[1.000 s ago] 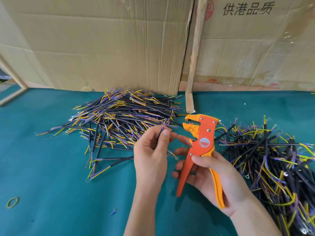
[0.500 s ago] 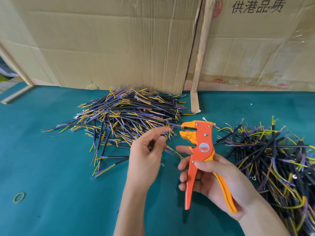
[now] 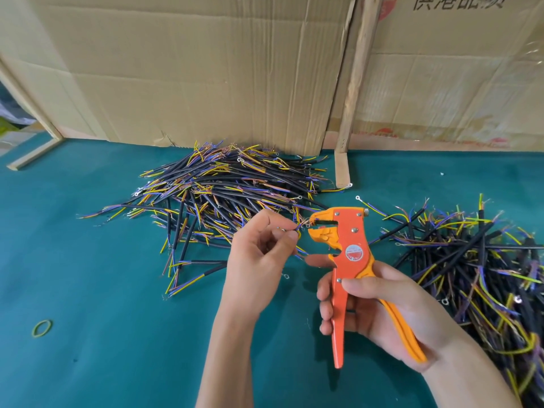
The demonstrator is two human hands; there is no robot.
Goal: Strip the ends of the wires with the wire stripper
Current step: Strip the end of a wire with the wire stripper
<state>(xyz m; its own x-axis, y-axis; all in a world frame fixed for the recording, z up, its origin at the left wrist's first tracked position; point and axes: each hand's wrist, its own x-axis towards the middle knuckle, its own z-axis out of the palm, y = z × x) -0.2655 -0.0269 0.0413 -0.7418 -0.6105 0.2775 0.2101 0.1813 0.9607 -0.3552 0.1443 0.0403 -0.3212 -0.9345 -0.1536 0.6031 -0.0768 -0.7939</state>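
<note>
My right hand [image 3: 379, 307] grips the handles of an orange wire stripper [image 3: 351, 254], held upright with its jaws open and facing left. My left hand [image 3: 256, 260] pinches a short wire [image 3: 298, 226] between thumb and forefinger, its tip pointing at the jaws and just short of them. A pile of black-sheathed wires with yellow, blue and purple ends [image 3: 223, 189] lies behind my left hand. A second pile of the same wires [image 3: 477, 260] lies at the right.
The work surface is a teal mat [image 3: 103, 304]. Cardboard sheets [image 3: 191, 69] stand along the back, with a wooden strip [image 3: 353, 92] leaning between them. A green rubber band [image 3: 42, 328] lies at the front left. Loose wires [image 3: 188, 275] lie left of my hand.
The stripper's head has swung towards the wire and its jaws have opened. My left hand has brought the wire's tip up to the jaws. The camera view has shifted slightly.
</note>
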